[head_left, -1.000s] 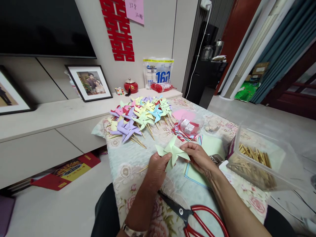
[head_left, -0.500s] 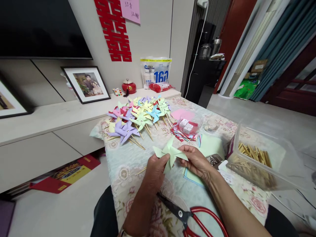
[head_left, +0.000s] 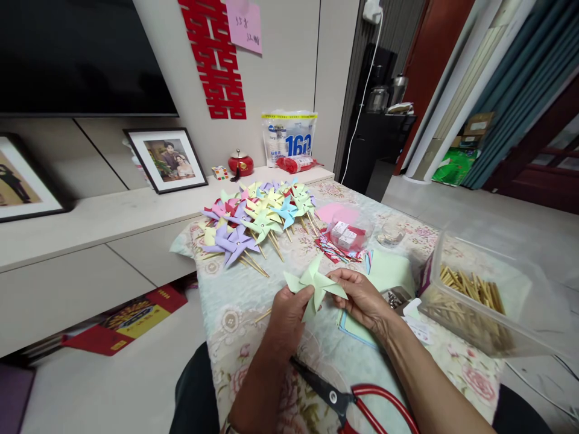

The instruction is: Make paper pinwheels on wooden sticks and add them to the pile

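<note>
A pale green paper pinwheel (head_left: pixel 315 282) is held up over the table between both hands. My left hand (head_left: pixel 287 318) grips it from below and left, and a thin wooden stick (head_left: pixel 262 315) pokes out to the left under that hand. My right hand (head_left: pixel 362 296) pinches the pinwheel's right blade. Beyond them lies a pile of finished pinwheels (head_left: pixel 257 218) in purple, pink, yellow, green and blue, each on a stick.
Red-handled scissors (head_left: pixel 357 402) lie at the near table edge. A clear plastic box of wooden sticks (head_left: pixel 470 293) stands at the right. Green and blue paper sheets (head_left: pixel 386 271), a small clear tub with little boxes (head_left: pixel 349 232) and a floral tablecloth (head_left: pixel 235 301) are around.
The view shifted slightly. Both hands keep hold of the green pinwheel and have barely moved.
</note>
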A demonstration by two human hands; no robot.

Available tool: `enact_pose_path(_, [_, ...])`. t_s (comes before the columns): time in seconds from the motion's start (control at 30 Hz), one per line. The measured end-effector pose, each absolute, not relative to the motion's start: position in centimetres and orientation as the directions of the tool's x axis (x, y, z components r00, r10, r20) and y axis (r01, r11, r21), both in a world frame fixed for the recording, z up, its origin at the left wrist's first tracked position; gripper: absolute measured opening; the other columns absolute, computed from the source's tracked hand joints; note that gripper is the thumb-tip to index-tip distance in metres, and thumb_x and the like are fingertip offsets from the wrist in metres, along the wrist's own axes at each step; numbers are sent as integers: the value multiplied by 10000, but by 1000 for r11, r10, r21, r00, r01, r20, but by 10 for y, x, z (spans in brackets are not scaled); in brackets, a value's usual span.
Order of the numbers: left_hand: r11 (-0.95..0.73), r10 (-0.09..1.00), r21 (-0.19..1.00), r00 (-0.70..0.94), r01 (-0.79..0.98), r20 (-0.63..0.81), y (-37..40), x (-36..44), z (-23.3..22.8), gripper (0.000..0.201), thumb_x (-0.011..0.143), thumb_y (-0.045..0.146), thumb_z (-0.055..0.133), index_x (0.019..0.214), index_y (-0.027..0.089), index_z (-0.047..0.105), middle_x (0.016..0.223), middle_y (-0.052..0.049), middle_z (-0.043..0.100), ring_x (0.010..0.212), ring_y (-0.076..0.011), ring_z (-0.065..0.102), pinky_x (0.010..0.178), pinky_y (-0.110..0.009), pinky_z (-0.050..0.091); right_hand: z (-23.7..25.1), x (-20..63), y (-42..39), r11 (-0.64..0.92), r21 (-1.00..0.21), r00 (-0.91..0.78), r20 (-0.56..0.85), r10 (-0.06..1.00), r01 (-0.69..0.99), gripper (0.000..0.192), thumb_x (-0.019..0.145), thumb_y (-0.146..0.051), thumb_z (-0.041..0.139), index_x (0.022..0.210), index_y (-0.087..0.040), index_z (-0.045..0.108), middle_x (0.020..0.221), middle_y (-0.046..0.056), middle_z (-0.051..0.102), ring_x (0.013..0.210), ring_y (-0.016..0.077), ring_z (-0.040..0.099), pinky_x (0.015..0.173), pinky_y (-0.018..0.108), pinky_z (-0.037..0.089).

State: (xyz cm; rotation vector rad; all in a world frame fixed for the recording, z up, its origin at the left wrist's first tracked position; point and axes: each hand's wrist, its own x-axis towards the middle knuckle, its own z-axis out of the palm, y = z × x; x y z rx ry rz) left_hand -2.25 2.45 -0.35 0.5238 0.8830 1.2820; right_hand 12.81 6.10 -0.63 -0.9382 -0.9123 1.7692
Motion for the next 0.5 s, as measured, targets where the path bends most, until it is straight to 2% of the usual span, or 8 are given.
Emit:
enact_pose_path(0.13, [232, 958, 770, 3, -595, -287, 25, -23, -3, 273, 583, 318, 809, 740, 133, 681, 593, -23, 686, 510, -104, 534, 524, -201, 412, -8, 130, 64, -238, -876, -183, -176, 967, -420, 336, 587, -371, 920, 691, -150, 689, 566, -48, 600, 423, 34, 472, 371, 133, 403])
enact_pose_path(0.33, [98, 947, 814, -197, -572, -253, 31, -23, -14, 304, 581, 291, 806, 820, 130, 709, 684, -15, 724, 637, -160, 639, 653, -252, 494, -1, 139, 64, -161, -898, -99, -131, 986, -409, 325, 585, -329, 925, 783, -167, 725, 707, 10, 711, 548, 73, 583, 523, 172, 471])
enact_pose_path(0.4, [56, 933, 846, -273, -531, -233, 33, -23, -18, 302, 590, 279, 806, 833, 124, 712, 695, -13, 730, 685, -170, 655, 695, -262, 504, 3, 140, 60, -62, -935, -75, -38, 996, -349, 279, 627, -336, 900, 775, -176, 727, 718, 4, 702, 592, 86, 585, 571, 191, 461])
enact_pose_path(0.5, [25, 920, 898, -341, -440, -193, 33, -24, -20, 271, 616, 283, 791, 817, 119, 715, 697, -14, 733, 680, -163, 647, 680, -257, 501, 8, 137, 53, 130, -976, -85, 147, 985, -174, 180, 730, -339, 825, 775, -194, 727, 719, -14, 657, 658, 108, 559, 638, 223, 439])
